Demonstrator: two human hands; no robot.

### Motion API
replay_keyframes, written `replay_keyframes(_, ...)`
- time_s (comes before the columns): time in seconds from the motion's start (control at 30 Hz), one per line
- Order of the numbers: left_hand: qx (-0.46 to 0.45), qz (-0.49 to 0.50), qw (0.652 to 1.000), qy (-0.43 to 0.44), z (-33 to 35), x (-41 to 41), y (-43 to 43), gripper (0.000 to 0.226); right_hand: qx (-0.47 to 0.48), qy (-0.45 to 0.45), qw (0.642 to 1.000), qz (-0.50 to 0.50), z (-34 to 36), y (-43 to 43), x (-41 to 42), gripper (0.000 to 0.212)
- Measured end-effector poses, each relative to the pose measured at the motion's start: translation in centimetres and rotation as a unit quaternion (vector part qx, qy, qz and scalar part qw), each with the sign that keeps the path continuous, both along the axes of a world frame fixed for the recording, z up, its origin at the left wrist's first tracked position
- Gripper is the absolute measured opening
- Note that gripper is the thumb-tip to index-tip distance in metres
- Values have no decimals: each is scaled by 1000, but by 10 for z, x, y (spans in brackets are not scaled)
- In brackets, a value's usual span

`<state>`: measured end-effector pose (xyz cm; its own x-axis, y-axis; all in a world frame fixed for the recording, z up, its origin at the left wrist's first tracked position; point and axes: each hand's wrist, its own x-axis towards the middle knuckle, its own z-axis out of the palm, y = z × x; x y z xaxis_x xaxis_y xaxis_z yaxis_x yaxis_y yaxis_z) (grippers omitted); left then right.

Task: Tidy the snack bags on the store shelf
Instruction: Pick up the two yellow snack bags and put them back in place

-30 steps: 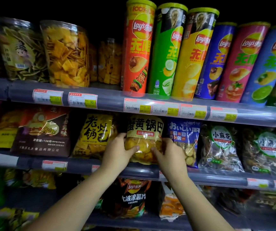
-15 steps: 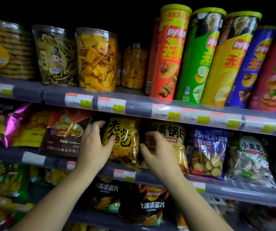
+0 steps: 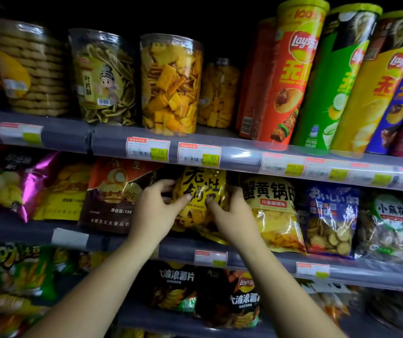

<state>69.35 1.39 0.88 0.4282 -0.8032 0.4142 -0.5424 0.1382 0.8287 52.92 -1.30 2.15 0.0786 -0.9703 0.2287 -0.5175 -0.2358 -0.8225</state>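
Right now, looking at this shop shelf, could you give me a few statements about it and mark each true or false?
1. Both hands, left hand and right hand, touch the yellow bag with black characters. True.
2. That bag sits on the top shelf. False: it is on the middle shelf.
3. The red Lay's tube stands on the top shelf. True.
4. The clear tub of orange crackers lies tipped over. False: it stands upright.

One head-worn camera only; it faces the store shelf [image 3: 220, 242] front close up, level with its middle tier; wide-angle edges bend.
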Motion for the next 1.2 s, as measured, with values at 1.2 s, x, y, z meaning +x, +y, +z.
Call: replay_keyframes(1.2,87,-215,935,270,7,-28,111,52,206,-187,920,275,-61,88,-104,72)
